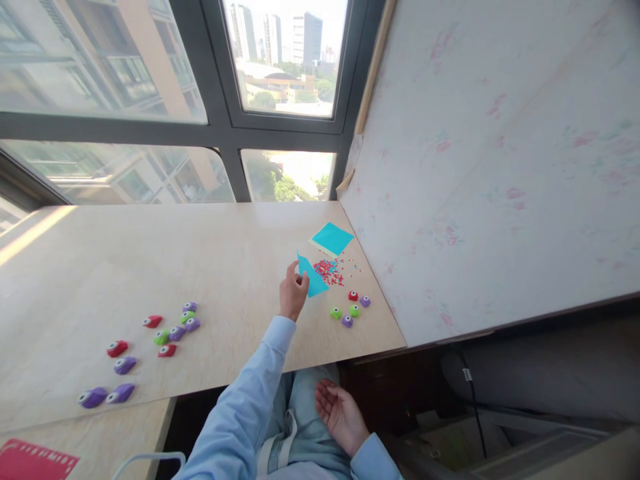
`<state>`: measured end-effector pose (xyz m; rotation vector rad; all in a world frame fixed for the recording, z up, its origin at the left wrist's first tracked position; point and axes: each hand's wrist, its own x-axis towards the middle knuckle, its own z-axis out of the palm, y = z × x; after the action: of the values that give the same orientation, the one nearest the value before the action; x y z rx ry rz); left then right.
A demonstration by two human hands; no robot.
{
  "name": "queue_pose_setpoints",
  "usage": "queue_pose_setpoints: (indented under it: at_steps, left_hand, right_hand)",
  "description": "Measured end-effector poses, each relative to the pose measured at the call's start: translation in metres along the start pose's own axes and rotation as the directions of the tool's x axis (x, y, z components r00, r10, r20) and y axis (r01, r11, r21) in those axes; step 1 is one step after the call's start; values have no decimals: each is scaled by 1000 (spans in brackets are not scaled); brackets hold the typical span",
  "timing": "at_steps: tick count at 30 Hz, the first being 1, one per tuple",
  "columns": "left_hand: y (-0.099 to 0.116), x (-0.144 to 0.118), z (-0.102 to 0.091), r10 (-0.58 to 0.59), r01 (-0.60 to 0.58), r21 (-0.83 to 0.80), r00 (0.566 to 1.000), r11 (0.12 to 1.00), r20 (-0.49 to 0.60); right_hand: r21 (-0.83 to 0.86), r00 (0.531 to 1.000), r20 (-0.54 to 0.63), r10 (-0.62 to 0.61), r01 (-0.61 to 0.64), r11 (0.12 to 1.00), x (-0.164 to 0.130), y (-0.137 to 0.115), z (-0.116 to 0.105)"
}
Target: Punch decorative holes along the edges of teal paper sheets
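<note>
My left hand (293, 293) reaches out over the wooden table (210, 267) and pinches the near edge of a cyan paper sheet (312, 276), lifting it a little. My right hand (341, 412) rests palm up in my lap below the table edge, its fingers apart and holding nothing. Just right of the held sheet lies a scatter of small red and blue paper bits (331, 272). A stack of cyan paper squares (331, 239) lies beyond it. Several small punches, green, purple and red (349, 310), sit near the right edge.
Several more purple, red and green punches (155, 337) lie spread over the table's left part. A red sheet (35, 460) lies at the bottom left corner. A stained white board (490, 167) rises along the right side. Windows (285, 60) stand behind the table.
</note>
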<state>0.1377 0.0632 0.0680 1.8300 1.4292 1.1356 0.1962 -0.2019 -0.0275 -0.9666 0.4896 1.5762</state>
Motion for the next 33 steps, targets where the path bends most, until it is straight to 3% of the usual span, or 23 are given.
queue_pose_setpoints:
  at_steps: [4,9,11,14,16,20,23,30,33]
  left_hand:
    - [8,3,-24,26,-26,-50,1000,998,-10]
    - [7,11,-52,96,-110,107,987,988,132]
    - [3,17,-60,79,-92,122,991,988,105]
    - [-12,21,-75,-22,21,71,1000,997,12]
    - [-29,17,-88,-138,138,11,990,990,8]
    - [-68,-7,-114,-403,409,-33,907,912,126]
    - [-87,-30,-127,-478,501,-73,853,862,210]
    - [-102,-54,-139,-413,381,242,906,892,96]
    - [-106,-59,-148,-388,343,295,915,892,111]
  right_hand:
    - [-20,1000,-8,16,-16,1000,6,-2,-2]
    - [-81,999,-5,38,-38,996,12,-3,0]
    - [-101,999,1,45,-45,994,13,-4,1]
    - [-120,999,5,40,-39,992,13,-4,3]
    - [-127,1000,3,22,-22,992,11,-3,3]
    - [-148,1000,-4,-9,9,989,5,0,4]
    - [-219,1000,24,-3,8,976,-3,0,9]
    - [-528,971,237,-23,149,836,-23,-16,44]
    - [-608,956,279,-87,246,755,-28,-23,63]
